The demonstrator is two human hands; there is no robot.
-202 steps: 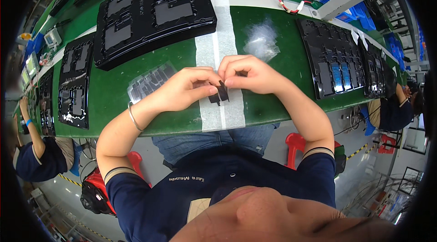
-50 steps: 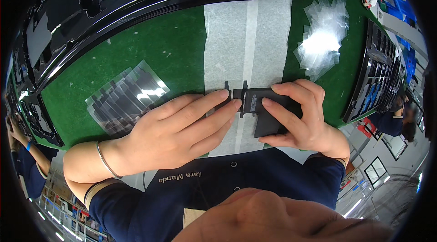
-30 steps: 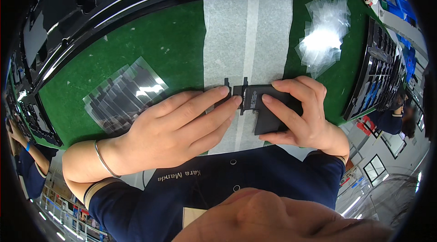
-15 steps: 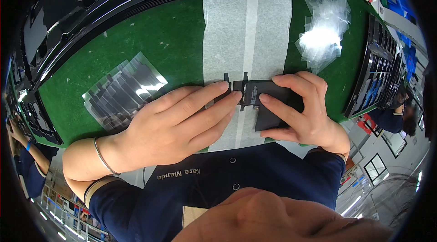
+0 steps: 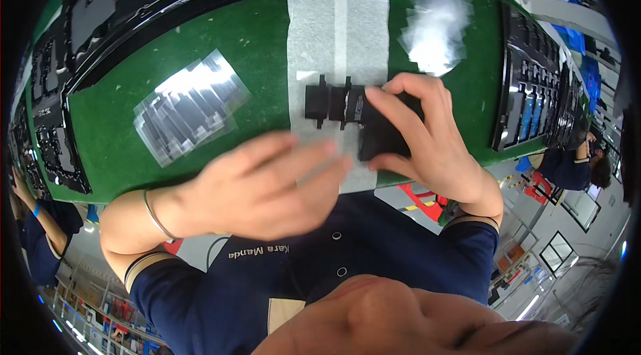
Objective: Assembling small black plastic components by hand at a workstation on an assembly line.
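Note:
A flat black battery with small pale print lies on the white paper strip. Its left end carries darker segments with thin black tabs sticking out on both sides. My right hand curves over its right part, index finger on the upper edge and thumb side at the lower edge, gripping it. Blurred by motion, my left hand is off the battery, nearer to me, its fingers stretched out with nothing seen in them.
Clear film strips with dark pieces lie on the green mat at left; a glossy film pile sits at upper right. Black trays stand along the back and left, another black tray at right. Other people work at both sides.
My left hand has let go of the battery's left end and drawn back toward me, baring the dark segments and tabs. My right hand stays on the battery; the whole view has shifted slightly.

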